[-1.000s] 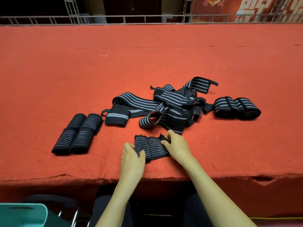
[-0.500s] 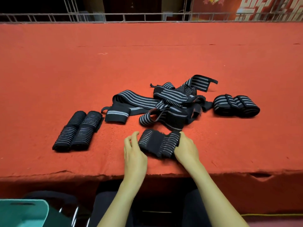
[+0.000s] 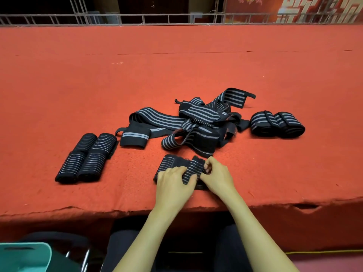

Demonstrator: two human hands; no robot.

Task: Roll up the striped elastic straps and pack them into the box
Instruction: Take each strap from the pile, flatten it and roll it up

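A black strap roll with grey stripes (image 3: 176,163) lies near the front edge of the red table. My left hand (image 3: 173,183) lies on top of it with fingers curled over the roll. My right hand (image 3: 216,176) pinches the roll's right end. Behind them sits a tangled pile of loose striped straps (image 3: 188,124). Two long finished rolls (image 3: 86,158) lie side by side at the left. Two short rolls (image 3: 277,124) lie at the right. A teal box (image 3: 25,256) shows at the bottom left, below the table.
The red felt table (image 3: 176,65) stretches far back to a metal railing (image 3: 157,17). Its front edge (image 3: 275,203) is frayed, with a tear at the right. A chair frame (image 3: 86,258) stands beside the teal box.
The flat strap end has been rolled into a thick bundle. My left hand moved from beside the bundle onto its top, and my right hand shifted to pinch its right end.
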